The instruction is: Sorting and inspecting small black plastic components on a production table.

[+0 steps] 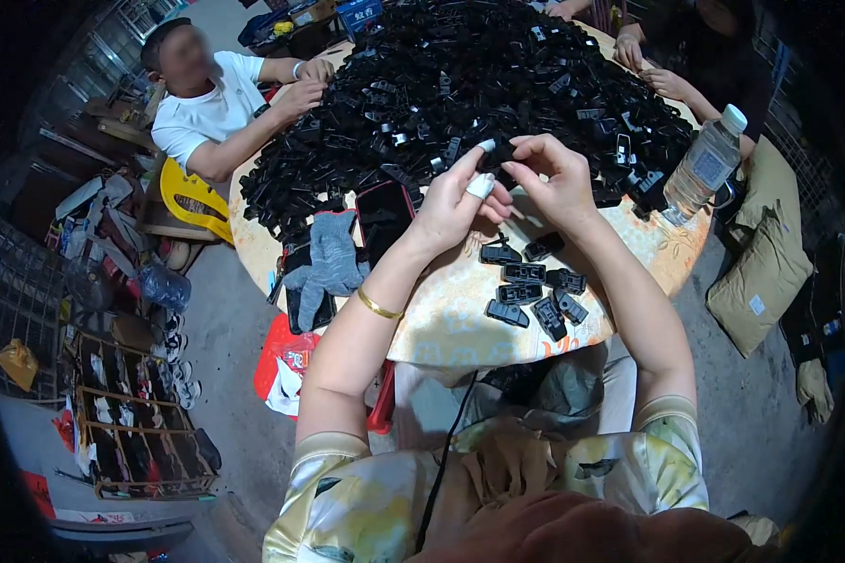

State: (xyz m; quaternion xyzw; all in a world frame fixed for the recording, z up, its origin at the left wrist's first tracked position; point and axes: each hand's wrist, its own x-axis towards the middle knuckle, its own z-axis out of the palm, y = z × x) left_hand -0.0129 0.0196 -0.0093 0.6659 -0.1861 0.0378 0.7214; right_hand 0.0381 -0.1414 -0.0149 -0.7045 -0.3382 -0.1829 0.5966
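Note:
At the near edge of a big heap of small black plastic parts [422,103], my two hands meet over the round table. My left hand [455,202], with white wraps on two fingers, is closed on a small black plastic part [503,150]. From the other side my right hand [561,178] pinches that same part between thumb and fingers. Much of the part is hidden by the fingers and blends into the heap. Just below my hands, several black clip-like pieces [524,272] lie in a loose group on the patterned tabletop [451,328].
Left of my forearm lie a grey glove [325,263] and a dark phone [383,218]. A clear bottle [706,164] stands at the table's right edge. One person in white [211,108] works at the left; another person's hands [662,80] touch the heap's far right.

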